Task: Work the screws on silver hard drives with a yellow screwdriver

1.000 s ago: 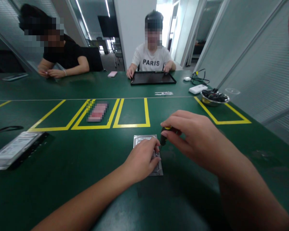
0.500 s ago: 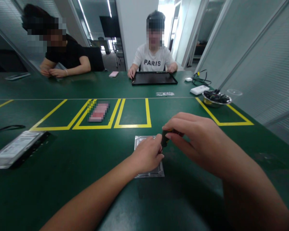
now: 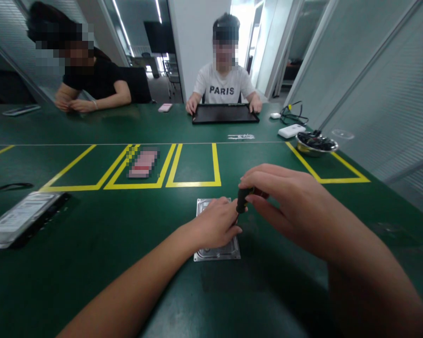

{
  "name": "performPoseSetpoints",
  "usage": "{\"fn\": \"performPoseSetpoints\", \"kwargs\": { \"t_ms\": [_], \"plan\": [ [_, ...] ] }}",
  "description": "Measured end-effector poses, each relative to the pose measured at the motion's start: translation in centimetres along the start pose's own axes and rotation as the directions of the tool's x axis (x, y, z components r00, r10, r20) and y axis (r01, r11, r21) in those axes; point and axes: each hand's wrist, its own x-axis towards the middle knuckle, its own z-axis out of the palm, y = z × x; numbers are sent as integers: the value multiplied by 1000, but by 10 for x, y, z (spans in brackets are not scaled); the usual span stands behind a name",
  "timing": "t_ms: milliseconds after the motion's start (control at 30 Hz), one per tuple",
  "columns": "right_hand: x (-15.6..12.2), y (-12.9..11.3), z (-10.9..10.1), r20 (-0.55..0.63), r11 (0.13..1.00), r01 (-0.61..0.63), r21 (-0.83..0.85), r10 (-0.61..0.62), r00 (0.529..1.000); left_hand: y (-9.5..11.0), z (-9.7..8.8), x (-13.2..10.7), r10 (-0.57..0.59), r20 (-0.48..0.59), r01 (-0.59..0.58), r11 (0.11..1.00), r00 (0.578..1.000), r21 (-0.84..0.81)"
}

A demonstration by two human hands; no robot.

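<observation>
A silver hard drive [image 3: 215, 252] lies flat on the green table [image 3: 91, 244] in front of me. My left hand [image 3: 215, 225] rests on top of it, fingers curled and pinched near the tip of a screwdriver. My right hand [image 3: 285, 202] is closed round the black handle of the screwdriver [image 3: 241, 201], which stands nearly upright over the drive's right edge. Most of the drive's top is hidden under my left hand.
Another hard drive [image 3: 21, 218] lies at the left. Yellow tape boxes [image 3: 193, 183] mark the table's middle, one holding a pink object [image 3: 143, 164]. A metal bowl [image 3: 315, 143], a white box [image 3: 291, 131] and cables sit far right. Two people sit across, one behind a black tray [image 3: 225, 114].
My hands have stayed on the drive and the screwdriver with only slight shifts; the person opposite moved a hand along the black tray's edge.
</observation>
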Motion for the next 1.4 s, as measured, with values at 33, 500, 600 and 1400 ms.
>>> {"fn": "performPoseSetpoints", "kwargs": {
  "t_ms": [33, 500, 600, 1400],
  "plan": [
    [0, 0, 0, 0, 1000, -2, -5, 2, 1000, 0, 0, 0, 3, 4, -3, 1000, 1000, 0],
    [-3, 2, -2, 10, 999, 39, -21, -39, 999, -2, 1, -1, -22, -5, 21, 995, 1000, -93],
    [-3, 2, -2, 17, 1000, 16, -18, -16, 1000, -2, 1, -1, -26, -3, 26, 996, 1000, -89],
    [-3, 0, -2, -39, 1000, 30, -1, -30, 999, -7, -4, -3, -7, 29, 13, 980, 1000, -201]
  ]
}}
